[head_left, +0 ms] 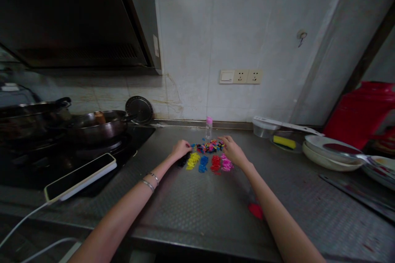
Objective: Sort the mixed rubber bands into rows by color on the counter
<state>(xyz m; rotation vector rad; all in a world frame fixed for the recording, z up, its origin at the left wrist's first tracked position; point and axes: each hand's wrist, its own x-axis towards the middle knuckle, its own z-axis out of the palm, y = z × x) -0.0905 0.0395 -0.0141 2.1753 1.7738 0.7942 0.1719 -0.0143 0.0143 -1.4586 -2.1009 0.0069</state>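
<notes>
A heap of small mixed-colour pieces (210, 146), which look like little rubber bands, lies on the metal counter. In front of it sit single-colour piles: black (184, 159), yellow (193, 160), blue (203, 164), red (216, 163) and pink (227, 163). My left hand (180, 149) is at the heap's left end, above the black pile, fingertips pinched together; anything between them is too small to make out. At the heap's right end, beside the pink pile, my right hand (233, 153) has thumb and forefinger apart. Behind the heap stands a small clear bottle with a pink cap (209, 127).
On the left are a stove with a pan (98, 125) and a phone-like device (80, 176) on a white cable. To the right stand a clear container (263, 130), a yellow sponge (284, 142), stacked bowls (327, 160) and a dark flat utensil (354, 197). A red object (255, 210) lies by my right forearm.
</notes>
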